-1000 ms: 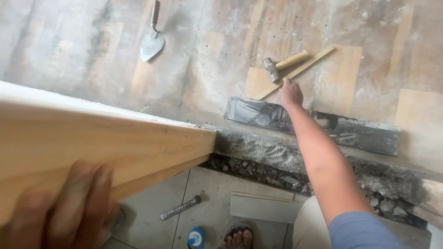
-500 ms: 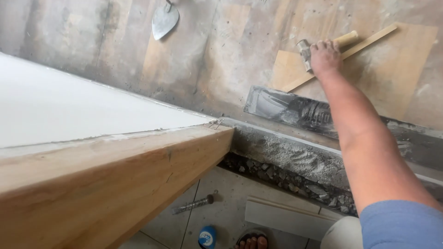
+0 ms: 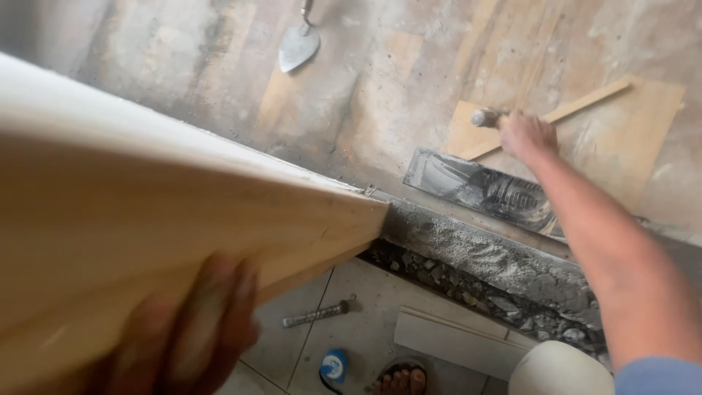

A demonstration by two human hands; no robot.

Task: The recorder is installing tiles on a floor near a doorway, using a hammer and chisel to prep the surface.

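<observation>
Hammer (image 3: 488,117) lies on the concrete step, our right hand (image 3: 525,135) wrapped around its handle. Our left hand (image 3: 186,333), fingers curled, props the big wood-look tile (image 3: 183,227); one-handed, it could slip and chip on the mortar ledge (image 3: 468,252).

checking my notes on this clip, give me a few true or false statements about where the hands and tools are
1. The right hand grips the wooden-handled hammer. True.
2. The left hand holds the large pale wooden-edged board. True.
3. The pointed metal trowel is in the left hand. False: it lies alone on the rough grey surface.
4. The dark notched trowel rests on the white floor tiles. False: it lies on the raised ledge, near the right forearm.
</observation>
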